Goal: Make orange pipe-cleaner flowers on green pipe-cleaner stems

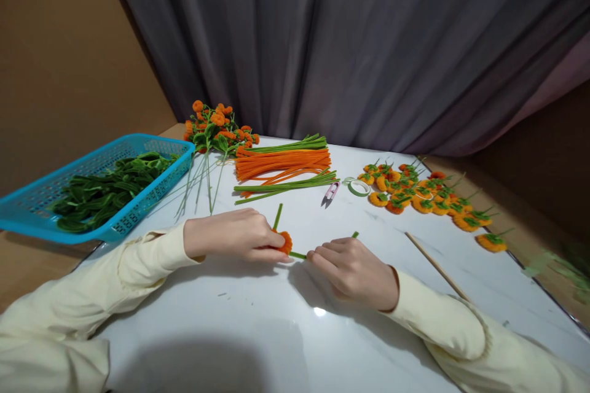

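My left hand point(249, 236) is closed on a small orange pipe-cleaner flower point(286, 243), which its fingers partly cover. Out of the flower comes a green pipe cleaner point(298, 255), with one end pointing up behind my left fingers and another reaching across to the right. My right hand point(354, 270) pinches that right-hand length, and a green tip pokes out above its knuckles. Both hands are just above the white tabletop, a short gap apart.
A blue basket point(168, 187) of green leaves stands left, beside finished orange flowers point(219, 120). Behind my hands lie orange pipe cleaners point(281, 164), green ones point(295, 183), thread snips point(330, 194) and green tape point(358, 188). Right are several orange-yellow flower heads point(421, 204) and a wooden stick point(436, 265).
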### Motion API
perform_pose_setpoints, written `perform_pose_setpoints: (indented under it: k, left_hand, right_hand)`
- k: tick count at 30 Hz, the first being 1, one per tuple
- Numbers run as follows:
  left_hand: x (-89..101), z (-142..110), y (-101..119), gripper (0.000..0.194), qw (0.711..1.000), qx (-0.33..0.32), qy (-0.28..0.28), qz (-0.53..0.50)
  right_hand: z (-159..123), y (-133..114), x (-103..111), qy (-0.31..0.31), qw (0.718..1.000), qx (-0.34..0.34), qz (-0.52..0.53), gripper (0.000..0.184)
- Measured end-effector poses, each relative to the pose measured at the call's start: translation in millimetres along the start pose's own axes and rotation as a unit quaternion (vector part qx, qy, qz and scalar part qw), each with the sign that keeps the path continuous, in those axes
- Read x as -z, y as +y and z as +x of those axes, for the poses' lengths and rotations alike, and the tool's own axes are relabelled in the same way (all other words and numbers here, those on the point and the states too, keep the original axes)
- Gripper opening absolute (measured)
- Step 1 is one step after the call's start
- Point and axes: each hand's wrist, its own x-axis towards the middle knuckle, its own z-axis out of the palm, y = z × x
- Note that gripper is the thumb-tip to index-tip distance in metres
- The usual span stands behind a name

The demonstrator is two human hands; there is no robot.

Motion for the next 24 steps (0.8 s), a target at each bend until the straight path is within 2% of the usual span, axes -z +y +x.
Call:
perform_pose_setpoints:
  k: [5, 7, 9, 12, 14, 16, 20, 24]
  left_hand:
    - [-0.8, 0, 4, 0.033, 1.0, -0.006, 0.008, 0.023]
    - [-5.0, 1, 7, 0.031, 0.999, -0.013, 0.003, 0.04]
    - [-10.8, 2, 10, 0.029, 0.998, -0.031, 0.003, 0.048]
    - [-19.3, 3, 13, 0.027, 0.997, -0.06, 0.015, 0.052]
    - [-22.5, 3, 15, 0.027, 0.995, -0.068, 0.019, 0.066]
    - [-22.8, 3, 16, 0.028, 0.994, -0.065, 0.02, 0.085]
    - [-17.3, 3, 17, 0.028, 0.993, -0.048, 0.027, 0.105]
    - [-12.2, 3, 18, 0.031, 0.992, -0.054, 0.038, 0.106]
  right_hand:
    - [4, 6, 13, -0.095, 0.992, -0.05, 0.06, 0.027]
    - [8, 8, 17, -0.074, 0.992, -0.088, 0.046, 0.022]
    - [12, 9, 19, -0.022, 0.995, -0.095, -0.017, 0.024]
    - [14, 8, 13, 0.015, 0.996, -0.03, -0.082, 0.025]
    - [13, 7, 8, 0.031, 0.997, 0.009, -0.076, 0.023]
    - [11, 6, 5, 0.05, 0.997, 0.02, -0.059, 0.026]
    - [9, 5, 12, 0.042, 0.998, -0.004, -0.046, 0.03]
    - [9, 6, 22, 0.028, 0.999, -0.014, -0.027, 0.024]
